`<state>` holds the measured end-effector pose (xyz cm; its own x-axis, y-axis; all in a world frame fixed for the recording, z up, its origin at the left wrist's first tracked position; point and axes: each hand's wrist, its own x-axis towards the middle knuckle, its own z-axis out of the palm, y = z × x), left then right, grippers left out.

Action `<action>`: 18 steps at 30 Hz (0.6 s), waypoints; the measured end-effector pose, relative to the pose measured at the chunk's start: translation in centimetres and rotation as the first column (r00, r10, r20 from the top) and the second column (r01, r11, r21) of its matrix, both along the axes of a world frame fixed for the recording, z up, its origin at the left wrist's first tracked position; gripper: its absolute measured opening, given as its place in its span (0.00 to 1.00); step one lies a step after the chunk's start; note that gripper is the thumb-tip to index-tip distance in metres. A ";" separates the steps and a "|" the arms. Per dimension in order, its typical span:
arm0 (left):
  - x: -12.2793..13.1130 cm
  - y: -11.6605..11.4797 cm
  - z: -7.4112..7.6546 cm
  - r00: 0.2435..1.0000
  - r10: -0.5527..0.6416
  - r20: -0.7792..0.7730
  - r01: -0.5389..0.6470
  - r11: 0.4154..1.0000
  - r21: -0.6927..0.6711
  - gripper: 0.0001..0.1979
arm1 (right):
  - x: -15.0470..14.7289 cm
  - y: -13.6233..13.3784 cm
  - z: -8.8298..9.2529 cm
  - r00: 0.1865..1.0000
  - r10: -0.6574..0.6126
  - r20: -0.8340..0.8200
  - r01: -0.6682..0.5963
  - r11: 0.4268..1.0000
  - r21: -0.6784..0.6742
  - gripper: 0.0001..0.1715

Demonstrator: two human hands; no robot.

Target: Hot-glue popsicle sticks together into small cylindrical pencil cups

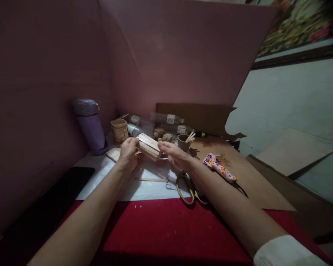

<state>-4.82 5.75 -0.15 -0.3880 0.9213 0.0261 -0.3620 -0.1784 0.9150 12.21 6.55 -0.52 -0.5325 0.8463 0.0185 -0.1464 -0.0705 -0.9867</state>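
Between my two hands, above the white paper (100, 181), is a small structure of popsicle sticks (149, 145) set side by side. My left hand (129, 153) is closed on its left end. On its right end my right hand (174, 152) grips with thumb and fingers; some of those fingers are hidden behind it. A loose popsicle stick (151, 180) lies on the paper below. Just under my right forearm rest scissors with brass-coloured handles (186, 189). A flower-patterned glue gun (220, 167) lies to the right on cardboard.
A brown cup (184, 142) holds several sticks. Behind are twine balls (167, 137), clear plastic bottles (166, 118) and a woven-looking holder (119, 130). A purple tumbler (91, 127) stands at left. Cardboard (255, 181) covers the right side; red cloth (166, 229) covers the front.
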 end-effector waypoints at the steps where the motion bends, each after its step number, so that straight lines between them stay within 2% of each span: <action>1: 0.0 0.0 0.0 1.000 0.001 -0.002 -0.001 1.000 -0.002 0.06 | 0.0 0.0 0.0 1.000 0.007 -0.008 -0.007 1.000 0.004 0.33; 8: 0.1 -0.2 0.1 1.000 -0.003 -0.003 0.003 1.000 0.009 0.05 | 0.0 0.5 -0.5 0.996 -0.070 -0.064 0.069 0.998 -0.005 0.32; 15: 0.1 -0.3 0.1 1.000 -0.020 -0.004 0.020 1.000 0.019 0.06 | 0.1 0.5 -0.5 0.997 -0.048 -0.062 0.048 0.999 -0.003 0.30; 18: 0.0 -0.2 0.2 0.998 -0.044 0.038 0.041 0.997 0.070 0.10 | 0.2 0.6 -0.4 0.996 -0.020 -0.085 0.021 1.000 0.009 0.28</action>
